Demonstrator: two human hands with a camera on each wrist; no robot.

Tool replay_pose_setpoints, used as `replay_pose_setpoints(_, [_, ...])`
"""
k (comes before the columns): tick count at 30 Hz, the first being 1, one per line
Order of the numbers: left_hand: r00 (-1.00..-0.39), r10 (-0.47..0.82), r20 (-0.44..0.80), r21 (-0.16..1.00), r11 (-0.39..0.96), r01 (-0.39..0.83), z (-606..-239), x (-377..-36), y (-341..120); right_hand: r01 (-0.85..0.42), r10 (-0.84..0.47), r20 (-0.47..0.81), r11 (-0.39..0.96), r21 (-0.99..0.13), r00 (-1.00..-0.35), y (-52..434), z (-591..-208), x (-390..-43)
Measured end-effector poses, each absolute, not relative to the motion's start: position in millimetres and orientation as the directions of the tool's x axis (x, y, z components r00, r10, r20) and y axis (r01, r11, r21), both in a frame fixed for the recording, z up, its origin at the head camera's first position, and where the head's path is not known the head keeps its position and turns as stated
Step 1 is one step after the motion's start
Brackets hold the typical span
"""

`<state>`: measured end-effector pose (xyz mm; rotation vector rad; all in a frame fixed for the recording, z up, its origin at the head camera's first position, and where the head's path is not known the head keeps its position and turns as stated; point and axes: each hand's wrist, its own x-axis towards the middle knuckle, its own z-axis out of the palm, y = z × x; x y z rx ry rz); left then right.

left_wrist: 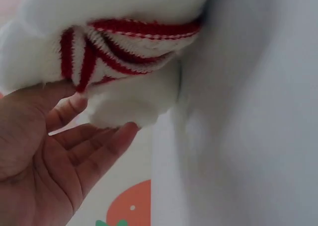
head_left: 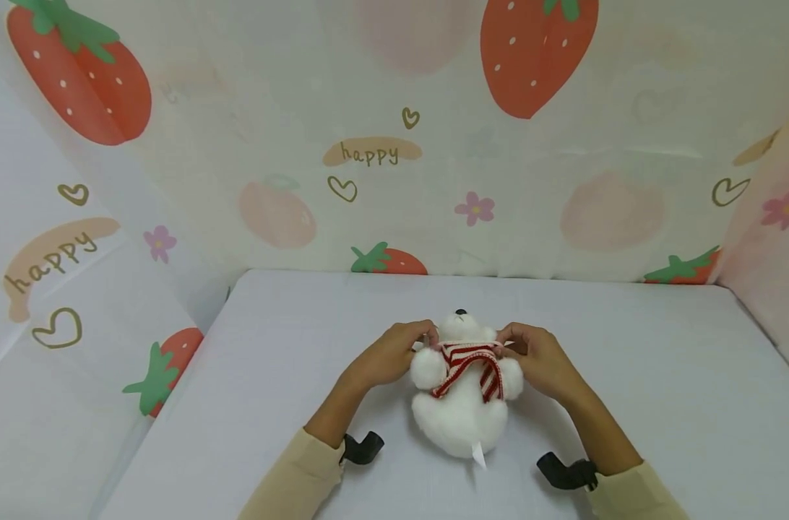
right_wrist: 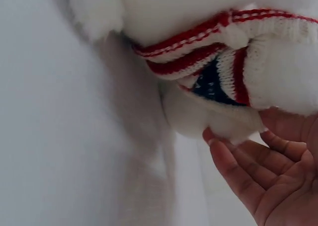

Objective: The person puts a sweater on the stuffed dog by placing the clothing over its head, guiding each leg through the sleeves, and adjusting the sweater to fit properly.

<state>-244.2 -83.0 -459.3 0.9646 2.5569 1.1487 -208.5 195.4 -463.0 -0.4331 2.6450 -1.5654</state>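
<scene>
A white plush bear [head_left: 462, 415] lies on its back on the table, its black nose pointing toward the far wall. Around its neck is a knitted scarf [head_left: 475, 354] with red and white stripes, its ends crossing the chest. My left hand [head_left: 394, 352] pinches the scarf's edge beside the neck between thumb and index finger; the other fingers reach to the head in the left wrist view. On the opposite side my right hand [head_left: 540, 361] pinches the scarf's other edge, fingertips at the head. A dark blue patch [right_wrist: 216, 87] shows on the scarf in the right wrist view.
The table [head_left: 290, 318] has a plain white cover. Behind it hangs a backdrop [head_left: 472, 159] printed with strawberries, hearts and flowers, continuing along both sides. A white tag [head_left: 478, 455] sticks out at the bear's lower end. Black wrist mounts [head_left: 363, 448] sit at both cuffs.
</scene>
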Motion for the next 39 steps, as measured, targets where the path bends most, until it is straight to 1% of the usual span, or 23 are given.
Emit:
replay_pose_setpoints(4, [-0.800, 0.586, 0.129, 0.642, 0.565, 0.518, -460.7, -242.0, -78.7, -0.244, -0.210, 0.158, 0.501, -0.830, -0.965, 192.5, -465.8, -208.9])
replay_pose_setpoints(7, [-0.819, 0.557, 0.139, 0.612, 0.602, 0.513, -463.9, -240.5, -76.6, -0.247, -0.206, 0.161, 0.511, -0.823, -0.965, 192.3, -470.0, -210.4])
replay_pose_setpoints(10, [-0.832, 0.539, 0.134, 0.607, 0.619, 0.498, -465.2, -238.5, -75.8, -0.242, -0.276, 0.118, 0.477, -0.845, -0.954, 196.4, -472.7, -212.1])
replay_pose_setpoints(14, [-0.831, 0.542, 0.128, 0.595, 0.628, 0.501, -463.7, -236.5, -77.0, -0.195, -0.421, 0.015, 0.387, -0.901, -0.907, 207.1, -471.4, -212.3])
replay_pose_setpoints(17, [-0.825, 0.551, 0.125, 0.588, 0.629, 0.509, -462.9, -236.6, -77.2, -0.176, -0.456, -0.007, 0.356, -0.918, -0.890, 210.9, -470.4, -211.6])
replay_pose_setpoints(19, [-0.827, 0.550, 0.119, 0.577, 0.639, 0.508, -462.7, -236.2, -76.6, -0.188, -0.435, 0.015, 0.357, -0.915, -0.900, 208.5, -471.2, -211.5])
replay_pose_setpoints(22, [-0.835, 0.538, 0.116, 0.562, 0.657, 0.502, -461.5, -234.4, -75.0, -0.186, -0.356, 0.047, 0.366, -0.912, -0.933, 200.6, -472.8, -211.8])
replay_pose_setpoints(25, [-0.851, 0.511, 0.120, 0.546, 0.682, 0.486, -459.6, -231.3, -73.0, -0.151, -0.280, 0.043, 0.377, -0.914, -0.959, 194.9, -471.9, -212.3])
replay_pose_setpoints(27, [-0.865, 0.490, 0.110, 0.541, 0.700, 0.466, -458.2, -228.5, -71.4, -0.134, -0.262, 0.031, 0.384, -0.913, -0.965, 194.8, -469.5, -212.5])
replay_pose_setpoints(30, [-0.899, 0.433, 0.072, 0.568, 0.722, 0.393, -456.7, -222.8, -69.9, -0.136, -0.286, 0.015, 0.408, -0.903, -0.958, 198.6, -466.9, -213.0])
replay_pose_setpoints(33, [-0.918, 0.395, 0.011, 0.636, 0.706, 0.311, -456.4, -216.9, -70.1, -0.143, -0.310, 0.003, 0.430, -0.892, -0.951, 203.4, -465.4, -212.7])
replay_pose_setpoints(35, [-0.911, 0.410, -0.036, 0.718, 0.645, 0.262, -457.4, -213.8, -71.8, -0.150, -0.323, 0.000, 0.438, -0.886, -0.947, 206.0, -464.8, -212.0])
replay_pose_setpoints(39, [-0.864, 0.492, -0.102, 0.873, 0.461, 0.160, -460.1, -209.7, -79.1, -0.196, -0.351, 0.024, 0.465, -0.864, -0.936, 209.6, -461.5, -210.4])
